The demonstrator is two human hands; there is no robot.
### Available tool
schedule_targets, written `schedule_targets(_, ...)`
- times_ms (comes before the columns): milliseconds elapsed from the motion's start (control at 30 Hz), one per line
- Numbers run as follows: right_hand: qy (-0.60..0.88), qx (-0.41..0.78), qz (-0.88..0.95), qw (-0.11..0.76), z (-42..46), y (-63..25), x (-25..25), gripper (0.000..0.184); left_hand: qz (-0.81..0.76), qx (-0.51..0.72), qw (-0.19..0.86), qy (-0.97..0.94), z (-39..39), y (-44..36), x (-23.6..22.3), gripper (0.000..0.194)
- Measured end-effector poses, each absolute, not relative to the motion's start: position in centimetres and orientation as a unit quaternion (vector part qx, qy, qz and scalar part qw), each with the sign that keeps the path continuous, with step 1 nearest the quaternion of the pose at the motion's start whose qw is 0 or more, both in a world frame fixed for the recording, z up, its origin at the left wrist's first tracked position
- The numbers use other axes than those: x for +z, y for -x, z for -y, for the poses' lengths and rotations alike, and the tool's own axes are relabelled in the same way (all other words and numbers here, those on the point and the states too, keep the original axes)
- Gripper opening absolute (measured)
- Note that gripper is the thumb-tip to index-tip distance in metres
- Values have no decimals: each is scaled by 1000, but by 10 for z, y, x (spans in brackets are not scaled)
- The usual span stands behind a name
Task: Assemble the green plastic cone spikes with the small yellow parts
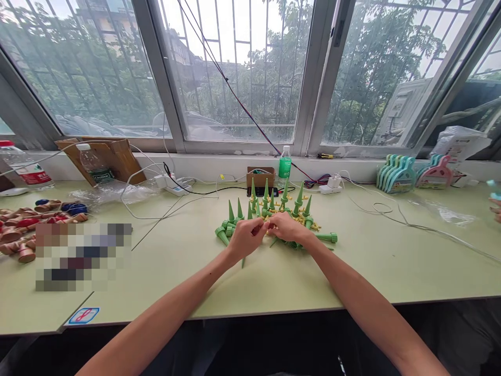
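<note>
My left hand (246, 236) and my right hand (288, 227) meet over a pile of green cone-shaped plastic spikes (274, 206) on the pale green table (188, 271). Both hands have their fingers curled in a pinch, fingertips close together at the middle. My left hand grips a green spike whose tip (243, 261) points down below the hand. What my right hand pinches is too small to make out. Small yellow parts (301, 220) lie among the spikes. Several spikes stand upright behind my hands, others lie on their sides (326, 237).
A green bottle (285, 164) and a small cardboard box (260, 177) stand by the window sill. Power strips (174, 185) and cables cross the table. Wooden toys (23, 230) lie at far left, coloured plastic pieces (395, 175) at right. Another person's fingers (495, 209) show at the right edge.
</note>
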State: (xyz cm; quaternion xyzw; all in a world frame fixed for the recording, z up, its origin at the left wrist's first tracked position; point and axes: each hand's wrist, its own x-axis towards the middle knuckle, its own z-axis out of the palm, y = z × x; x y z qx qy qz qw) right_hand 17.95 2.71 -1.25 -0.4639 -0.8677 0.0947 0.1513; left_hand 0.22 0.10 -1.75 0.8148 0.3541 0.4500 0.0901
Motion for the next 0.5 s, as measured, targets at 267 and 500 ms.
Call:
schedule_targets(267,474,88,867,124,-24,-174,-9,18,-333,444,97,-826,0,-3,-18,40)
schedule_targets(500,495,54,841,212,-25,-173,-10,15,-340,448,92,-822,-2,-3,-20,40)
